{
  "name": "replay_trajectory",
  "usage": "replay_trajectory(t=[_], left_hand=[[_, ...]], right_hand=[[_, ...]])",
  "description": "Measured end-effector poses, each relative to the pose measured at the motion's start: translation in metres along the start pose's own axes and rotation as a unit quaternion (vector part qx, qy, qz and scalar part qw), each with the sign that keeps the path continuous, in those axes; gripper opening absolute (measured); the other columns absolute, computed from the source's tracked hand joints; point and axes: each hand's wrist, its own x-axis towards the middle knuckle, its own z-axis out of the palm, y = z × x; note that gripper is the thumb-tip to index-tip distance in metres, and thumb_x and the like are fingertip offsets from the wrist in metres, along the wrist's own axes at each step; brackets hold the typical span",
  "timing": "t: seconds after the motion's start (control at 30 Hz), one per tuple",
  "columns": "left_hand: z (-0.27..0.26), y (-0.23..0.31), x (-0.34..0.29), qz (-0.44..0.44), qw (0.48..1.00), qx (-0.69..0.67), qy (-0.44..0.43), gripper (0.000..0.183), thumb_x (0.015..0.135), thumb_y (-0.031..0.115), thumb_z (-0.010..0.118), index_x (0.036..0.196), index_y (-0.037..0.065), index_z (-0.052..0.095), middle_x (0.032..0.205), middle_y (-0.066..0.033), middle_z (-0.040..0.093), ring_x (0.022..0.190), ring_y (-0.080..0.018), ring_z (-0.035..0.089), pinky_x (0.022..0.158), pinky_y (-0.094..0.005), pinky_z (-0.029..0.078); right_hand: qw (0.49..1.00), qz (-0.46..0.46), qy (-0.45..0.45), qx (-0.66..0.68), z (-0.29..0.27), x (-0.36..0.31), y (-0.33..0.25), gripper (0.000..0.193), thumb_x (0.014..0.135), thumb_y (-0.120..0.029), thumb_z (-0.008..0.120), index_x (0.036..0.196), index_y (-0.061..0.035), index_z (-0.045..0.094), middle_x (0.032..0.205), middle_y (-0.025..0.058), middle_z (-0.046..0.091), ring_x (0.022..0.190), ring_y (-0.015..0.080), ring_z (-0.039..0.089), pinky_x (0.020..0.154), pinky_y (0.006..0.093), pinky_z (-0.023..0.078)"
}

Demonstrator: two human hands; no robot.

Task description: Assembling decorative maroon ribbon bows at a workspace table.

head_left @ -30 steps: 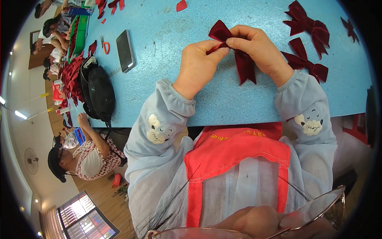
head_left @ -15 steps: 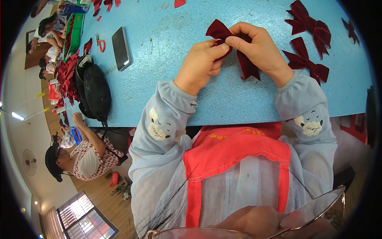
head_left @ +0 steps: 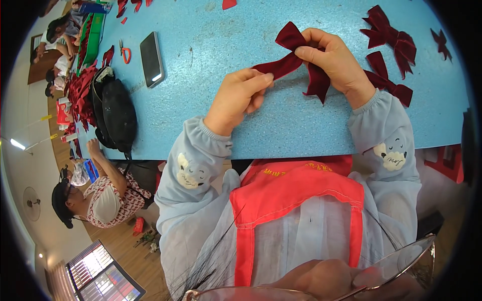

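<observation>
The left hand (head_left: pixel 237 96) and right hand (head_left: pixel 337 61) both pinch, fingers bent, held apart from each other.

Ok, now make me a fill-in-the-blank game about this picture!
1. Left or right? The person's ____ hand pinches the velvet bow near its middle.
2. Just to the left of the phone lies a pair of ____.
3. The bag on the table's left side is coloured ____.
4. Under everything, the tabletop is coloured ____.

Missing words: right; scissors; black; blue.
</observation>
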Motion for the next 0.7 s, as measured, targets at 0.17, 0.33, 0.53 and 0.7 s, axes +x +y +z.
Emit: replay_trajectory(t=[0.17,0.33,0.53,0.7], left_hand=[[-0.031,-0.013,-0.014,0.053,0.981,0.153,0.104,0.021,0.083,0.021,0.065,0.087,0.000,0.064,0.062,-0.0015,0.056,0.054,-0.0082,0.050,0.049,-0.0221,0.038],[0.001,-0.014,0.005,0.381,0.899,0.148,0.155,0.021,0.084,0.020,0.065,0.091,0.000,0.065,0.066,-0.0020,0.058,0.058,-0.0096,0.054,0.052,-0.0244,0.042],[0.007,0.003,0.004,0.113,0.986,0.121,-0.023,0.022,0.085,0.018,0.064,0.098,0.000,0.063,0.071,-0.0028,0.061,0.059,-0.0089,0.056,0.052,-0.0228,0.044],[-0.001,-0.011,-0.020,0.074,0.997,0.023,-0.031,0.019,0.087,0.019,0.063,0.094,0.001,0.062,0.071,-0.0024,0.061,0.059,-0.0077,0.058,0.050,-0.0218,0.044]], right_hand=[[0.999,0.012,-0.016,-0.038,0.000,0.003,-0.002,0.013,0.083,-0.012,0.064,0.094,-0.0052,0.061,0.079,-0.0042,0.057,0.069,0.0033,0.049,0.065,0.0183,0.041],[0.996,0.043,-0.057,-0.049,0.001,0.003,-0.008,0.013,0.082,-0.012,0.064,0.092,-0.0050,0.060,0.078,-0.0040,0.057,0.069,0.0033,0.050,0.064,0.0180,0.041],[0.996,0.048,-0.070,-0.033,0.002,0.001,-0.007,0.013,0.082,-0.013,0.064,0.092,-0.0052,0.060,0.078,-0.0041,0.057,0.069,0.0030,0.050,0.064,0.0177,0.042],[0.990,0.077,-0.118,0.014,0.004,0.000,-0.014,0.015,0.082,-0.014,0.065,0.092,-0.0043,0.062,0.080,-0.0029,0.058,0.071,0.0046,0.052,0.065,0.0199,0.043]])
